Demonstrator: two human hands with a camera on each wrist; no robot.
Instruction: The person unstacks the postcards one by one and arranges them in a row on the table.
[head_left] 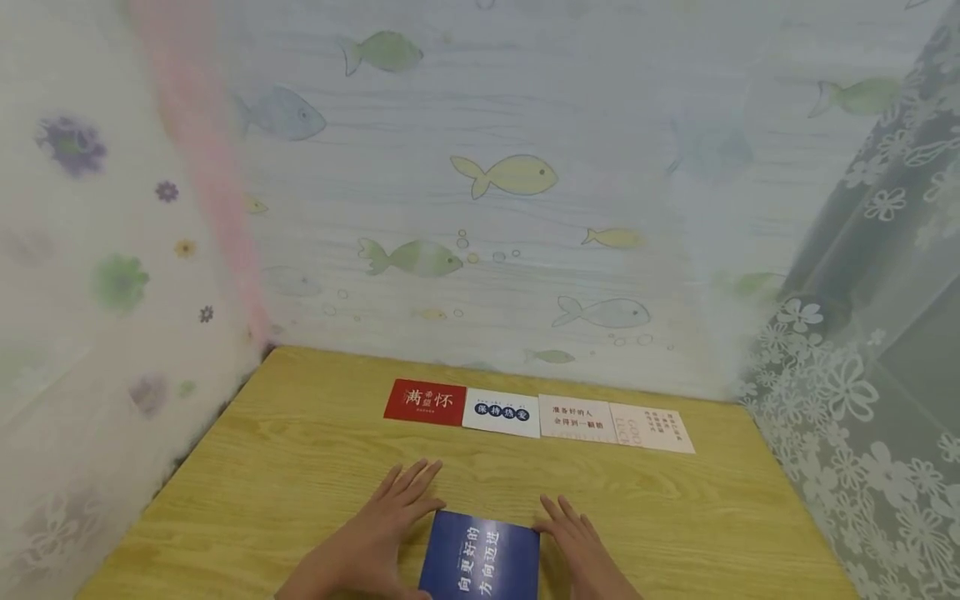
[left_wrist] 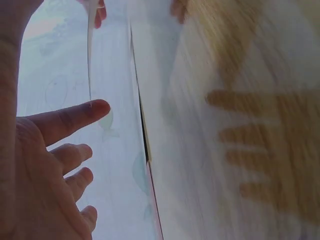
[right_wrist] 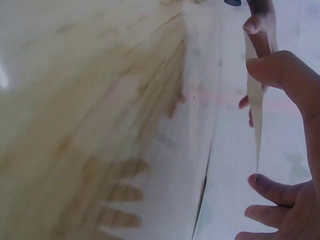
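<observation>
A blue card [head_left: 483, 557] with white Chinese characters is held up between both hands, its characters turned sideways. My left hand [head_left: 375, 537] grips its left side, with one finger [left_wrist: 95, 112] at the far corner and the thumb at the near end. On the other side my right hand [head_left: 583, 550] pinches the card between its thumb [right_wrist: 272, 67] and a finger [right_wrist: 270, 189] at the far corner. Both wrist views show the card edge-on as a thin pale strip [right_wrist: 255, 105], raised off the tabletop. The remaining fingers of each hand are spread away from it.
Across the back of the yellow wood-grain table [head_left: 315, 450] lie a red card [head_left: 405, 412], a white card with blue discs [head_left: 487, 423] and two pale cards with red print, side by side. Behind stands a fish-patterned curtain [head_left: 480, 108]; flowered lace [head_left: 847, 417] hangs at right.
</observation>
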